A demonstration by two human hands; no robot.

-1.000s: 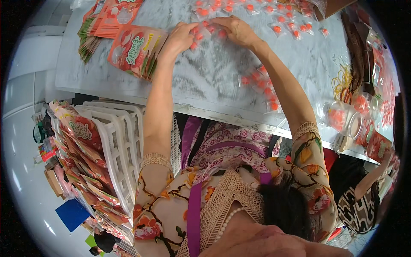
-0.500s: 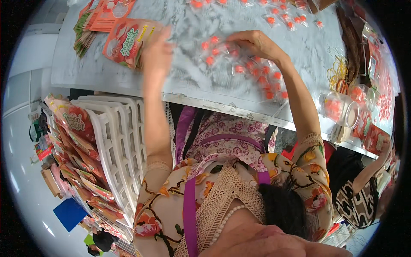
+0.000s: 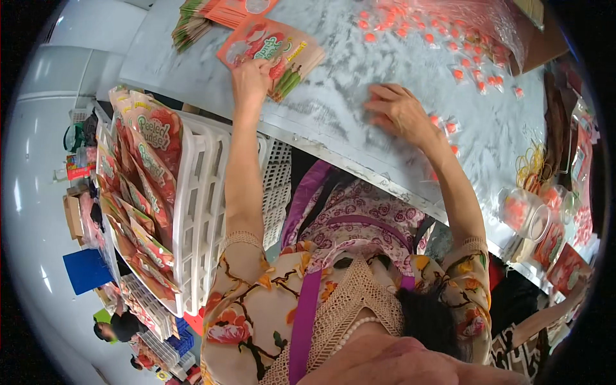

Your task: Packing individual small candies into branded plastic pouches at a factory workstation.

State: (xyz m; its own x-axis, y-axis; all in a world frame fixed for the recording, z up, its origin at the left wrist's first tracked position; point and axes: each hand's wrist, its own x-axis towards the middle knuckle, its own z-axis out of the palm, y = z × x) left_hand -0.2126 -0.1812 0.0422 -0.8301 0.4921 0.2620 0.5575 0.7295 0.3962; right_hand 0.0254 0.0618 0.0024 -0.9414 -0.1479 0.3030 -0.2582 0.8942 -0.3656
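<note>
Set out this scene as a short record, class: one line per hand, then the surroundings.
Left hand: fingers on a printed pouch
Right hand: fingers spread over the table
By right wrist: wrapped red sweets
Far right: more sweets, cardboard box
Near right: clear jar, yellow bands
Left side: white crates

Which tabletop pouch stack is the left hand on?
The frontmost pouch stack: the left hand is on its near edge; the other stacks lie farther back.

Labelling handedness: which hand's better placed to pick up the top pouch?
Likely left hand: it is at the printed pouches; the right hand is apart from them, nearer the wrapped red pieces.
</note>
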